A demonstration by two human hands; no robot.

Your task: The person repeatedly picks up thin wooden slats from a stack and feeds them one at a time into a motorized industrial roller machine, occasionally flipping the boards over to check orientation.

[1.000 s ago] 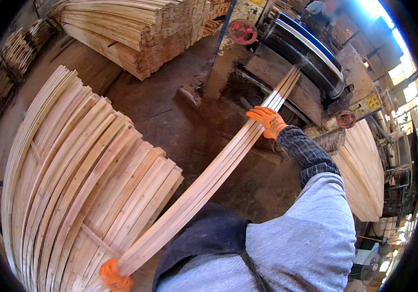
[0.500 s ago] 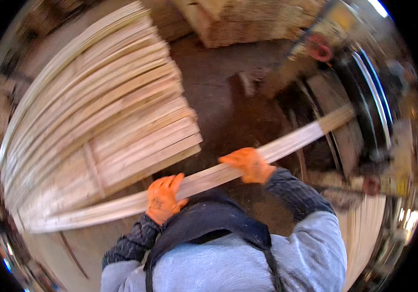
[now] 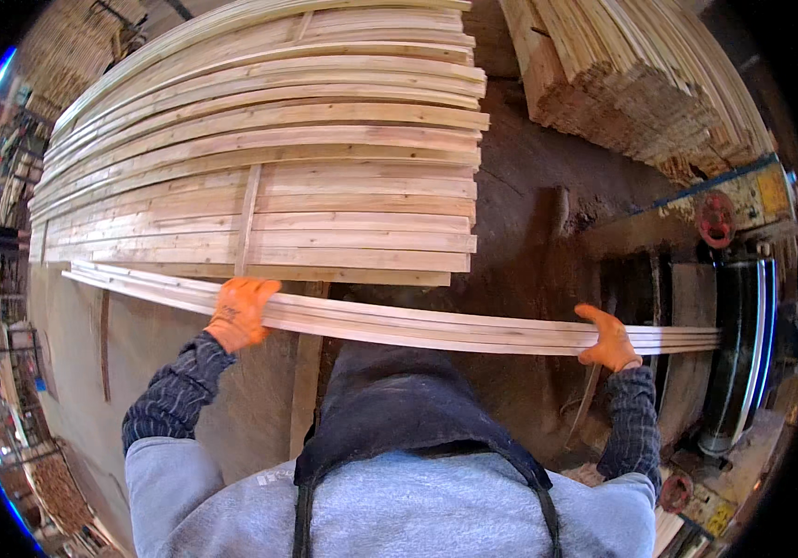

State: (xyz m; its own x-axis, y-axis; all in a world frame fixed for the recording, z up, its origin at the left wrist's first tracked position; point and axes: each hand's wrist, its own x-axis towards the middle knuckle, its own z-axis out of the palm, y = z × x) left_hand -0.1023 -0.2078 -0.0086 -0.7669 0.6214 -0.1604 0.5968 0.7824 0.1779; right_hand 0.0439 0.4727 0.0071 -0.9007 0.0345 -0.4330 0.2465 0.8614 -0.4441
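A bundle of several long, pale wooden strips [image 3: 418, 327] runs across in front of my body, side by side. My left hand [image 3: 242, 312], in an orange glove, is wrapped over the bundle left of the middle. Toward the right end, my right hand [image 3: 609, 340], gloved the same way, grips the strips from the near edge with its thumb and fingers around them. The right ends of the strips reach the dark, shiny roller [image 3: 738, 353] of a machine. Just beyond the bundle lies a wide stack of similar strips [image 3: 362, 203].
A thin crosswise stick [image 3: 248, 209] lies among the stacked strips. Another large lumber pile [image 3: 636, 98] stands at the far right. The machine's frame carries a red handwheel [image 3: 715, 219] on the far side and another handwheel [image 3: 676, 490] on the near side.
My body has turned right, so the strips now lie nearly level across the view. My hands are farther apart, the right one nearer the roller, and the strips' right ends have come to it.
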